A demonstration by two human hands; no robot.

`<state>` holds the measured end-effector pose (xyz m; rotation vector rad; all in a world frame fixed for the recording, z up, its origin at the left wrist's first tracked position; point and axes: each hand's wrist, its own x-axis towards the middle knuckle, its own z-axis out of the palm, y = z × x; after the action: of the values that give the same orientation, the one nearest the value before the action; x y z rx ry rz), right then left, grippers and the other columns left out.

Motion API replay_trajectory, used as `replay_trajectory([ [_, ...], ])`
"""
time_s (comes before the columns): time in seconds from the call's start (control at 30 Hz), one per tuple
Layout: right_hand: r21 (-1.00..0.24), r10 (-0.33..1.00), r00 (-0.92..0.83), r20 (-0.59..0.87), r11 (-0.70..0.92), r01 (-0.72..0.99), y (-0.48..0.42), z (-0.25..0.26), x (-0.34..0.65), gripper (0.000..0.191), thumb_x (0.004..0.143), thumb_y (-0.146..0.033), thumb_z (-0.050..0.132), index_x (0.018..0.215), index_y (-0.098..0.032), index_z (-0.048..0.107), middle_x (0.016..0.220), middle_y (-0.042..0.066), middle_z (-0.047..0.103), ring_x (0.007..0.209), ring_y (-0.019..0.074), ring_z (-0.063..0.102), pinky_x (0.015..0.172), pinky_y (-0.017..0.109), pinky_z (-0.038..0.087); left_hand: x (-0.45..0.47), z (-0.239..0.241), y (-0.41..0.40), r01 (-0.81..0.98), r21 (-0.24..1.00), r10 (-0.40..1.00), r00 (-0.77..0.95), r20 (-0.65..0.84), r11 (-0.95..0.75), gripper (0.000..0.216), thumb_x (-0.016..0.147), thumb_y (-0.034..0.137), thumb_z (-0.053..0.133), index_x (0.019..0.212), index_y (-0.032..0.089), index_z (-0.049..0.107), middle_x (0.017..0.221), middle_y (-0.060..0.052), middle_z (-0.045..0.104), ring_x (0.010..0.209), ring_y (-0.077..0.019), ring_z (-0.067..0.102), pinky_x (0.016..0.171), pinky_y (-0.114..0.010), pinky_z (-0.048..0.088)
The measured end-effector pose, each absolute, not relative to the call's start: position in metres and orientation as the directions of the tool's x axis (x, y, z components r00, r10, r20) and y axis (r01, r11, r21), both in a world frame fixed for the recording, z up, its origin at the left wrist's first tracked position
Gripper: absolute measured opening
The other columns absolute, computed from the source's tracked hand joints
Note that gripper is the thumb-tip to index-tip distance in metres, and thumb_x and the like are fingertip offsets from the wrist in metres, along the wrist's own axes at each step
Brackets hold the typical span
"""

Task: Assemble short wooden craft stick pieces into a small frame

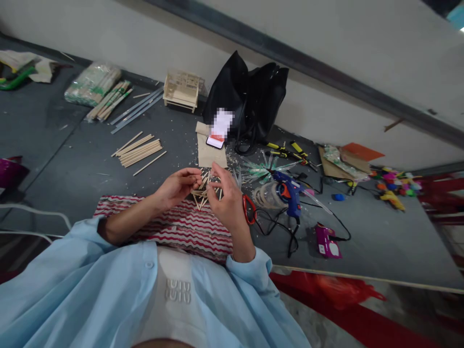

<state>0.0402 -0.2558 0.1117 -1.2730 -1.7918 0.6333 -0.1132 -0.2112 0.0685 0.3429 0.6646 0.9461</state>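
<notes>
**2 bare hands hold a small frame of thin wooden sticks above a striped cloth**

Seen from the person's own head, looking down. Both forearms come out of rolled pale blue sleeves and meet in the middle of the view. The left hand (177, 186) is turned palm inward, with thumb and fingers closed in a pinch on the left side of the stick frame (203, 193). The right hand (228, 200) shows its back. Its fingers curl in, and its fingertips close on the frame's upper right sticks. The frame is a small criss-cross of pale sticks, held in the air just over the far edge of the striped cloth (174, 224), which lies across the person's lap.

The step in hand looks like fitting or adjusting 1 stick in the frame. Whether any glue is on it cannot be told. Going on would seem to call for a light, steady pinch from both hands, so the thin sticks neither shift nor snap.

Everything else lies on a grey floor mat (72, 159). A loose pile of sticks (139, 151) sits to the left of the hands. A blue glue gun (288, 191) with a black cord lies to the right, and red-handled scissors (248, 210) are just beside the right wrist. A phone (215, 141) rests beyond the hands, in front of a black bag (250, 99) at the mat's far edge by the wall. A small wooden model (181, 89) stands to the left of the bag.
</notes>
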Motion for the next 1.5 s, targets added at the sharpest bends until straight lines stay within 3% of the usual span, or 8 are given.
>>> replay_trajectory([
  [0.27, -0.91, 0.95, -0.194, 0.245, 0.294, 0.293, -0.25, 0.101, 0.034, 0.076, 0.076, -0.002, 0.041, 0.148, -0.027, 0.033, 0.135, 0.008, 0.057, 0.117, 0.0183, 0.06, 0.099, 0.039, 0.055, -0.115, 0.082, -0.214, -0.565, 0.669, 0.843, 0.505, -0.183, 0.483, 0.028, 0.071, 0.014, 0.072, 0.099, 0.013, 0.072, 0.102, -0.008, 0.07, 0.089, -0.0157, 0.065, 0.08, -0.026, 0.05],
  [0.4, -0.893, 0.937, -0.268, 0.224, 0.308, 0.329, -0.252, 0.102, 0.031, 0.082, 0.074, 0.0, 0.041, 0.15, -0.028, 0.03, 0.141, 0.008, 0.052, 0.126, 0.0191, 0.055, 0.1, 0.039, 0.054, -0.113, 0.078, -0.216, -0.474, 0.815, 0.918, 0.361, -0.166, 0.333, 0.029, 0.068, 0.025, 0.082, 0.093, 0.013, 0.073, 0.088, -0.005, 0.072, 0.075, -0.0122, 0.063, 0.07, -0.024, 0.048],
  [0.57, -0.718, 0.919, -0.261, 0.296, 0.394, 0.573, -0.265, 0.116, 0.032, 0.067, 0.082, -0.004, 0.042, 0.144, -0.028, 0.042, 0.145, 0.007, 0.048, 0.134, 0.0207, 0.046, 0.102, 0.04, 0.053, -0.119, 0.077, -0.21, -0.456, 0.85, 0.963, 0.179, -0.201, 0.263, 0.032, 0.062, 0.03, 0.086, 0.083, 0.012, 0.072, 0.068, -0.002, 0.069, 0.059, -0.0104, 0.062, 0.06, -0.023, 0.05],
  [0.8, -0.418, 0.841, -0.194, 0.506, 0.435, 0.798, -0.273, 0.123, 0.034, 0.047, 0.092, -0.017, 0.05, 0.139, -0.022, 0.048, 0.123, 0.011, 0.063, 0.116, 0.021, 0.058, 0.097, 0.04, 0.053, -0.129, 0.088, -0.2, -0.557, 0.777, 0.952, 0.091, -0.293, 0.292, 0.025, 0.072, 0.023, 0.079, 0.089, 0.009, 0.068, 0.076, -0.006, 0.072, 0.063, -0.0109, 0.068, 0.064, -0.022, 0.057],
  [0.97, -0.275, 0.657, -0.248, 0.712, 0.586, 0.762, -0.283, 0.124, 0.031, 0.033, 0.088, -0.011, 0.06, 0.118, -0.022, 0.062, 0.091, 0.005, 0.068, 0.093, 0.0178, 0.064, 0.083, 0.035, 0.056, -0.135, 0.088, -0.194, -0.618, 0.74, 0.951, 0.041, -0.306, 0.265, 0.01, 0.08, 0.016, 0.069, 0.086, 0.009, 0.066, 0.075, -0.006, 0.072, 0.065, -0.0113, 0.069, 0.065, -0.023, 0.057],
  [1.1, -0.269, 0.597, -0.251, 0.762, 0.644, 0.716, -0.286, 0.127, 0.032, 0.041, 0.089, -0.008, 0.057, 0.126, -0.025, 0.058, 0.101, 0.004, 0.07, 0.104, 0.0178, 0.064, 0.088, 0.035, 0.056, -0.147, 0.091, -0.183, -0.67, 0.717, 0.953, -0.047, -0.3, 0.193, 0.003, 0.083, 0.011, 0.061, 0.084, 0.011, 0.064, 0.072, -0.005, 0.071, 0.065, -0.0117, 0.068, 0.065, -0.023, 0.055],
  [1.27, -0.253, 0.762, -0.287, 0.581, 0.505, 0.825, -0.269, 0.114, 0.024, 0.049, 0.092, -0.032, 0.058, 0.138, -0.018, 0.05, 0.133, 0.014, 0.059, 0.125, 0.0256, 0.05, 0.106, 0.046, 0.044, -0.129, 0.098, -0.207, -0.621, 0.691, 0.925, 0.176, -0.338, 0.371, 0.007, 0.078, 0.012, 0.062, 0.084, 0.012, 0.065, 0.075, -0.005, 0.072, 0.069, -0.0138, 0.069, 0.072, -0.027, 0.056],
  [1.5, -0.398, 0.862, -0.222, 0.456, 0.421, 0.815, -0.263, 0.104, 0.032, 0.029, 0.093, -0.025, 0.053, 0.12, -0.021, 0.066, 0.112, 0.008, 0.068, 0.109, 0.0217, 0.056, 0.096, 0.039, 0.047, -0.111, 0.105, -0.241, -0.523, 0.65, 0.831, 0.409, -0.377, 0.552, 0.012, 0.073, 0.022, 0.073, 0.081, 0.013, 0.07, 0.075, -0.002, 0.068, 0.067, -0.0103, 0.063, 0.064, -0.02, 0.052],
])
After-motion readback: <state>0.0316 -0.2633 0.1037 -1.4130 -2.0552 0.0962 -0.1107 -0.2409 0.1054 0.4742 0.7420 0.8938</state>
